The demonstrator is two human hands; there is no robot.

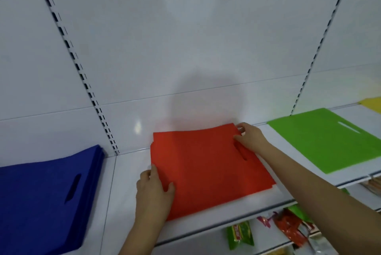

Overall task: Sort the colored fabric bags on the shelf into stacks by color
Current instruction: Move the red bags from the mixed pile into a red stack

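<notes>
A stack of red fabric bags (204, 170) lies flat in the middle of the white shelf (127, 199). My left hand (153, 186) grips the stack's left edge, thumb on top. My right hand (249, 137) pinches the stack's far right corner near the handle slot. A stack of blue bags (43, 199) lies at the left. A green bag (327, 139) lies flat at the right, and a yellow bag (372, 104) shows at the far right edge.
The shelf's white back panel (185, 48) rises behind the bags, with slotted uprights (82, 73) at left and right. Below the front edge, a lower shelf holds snack packets (288, 228).
</notes>
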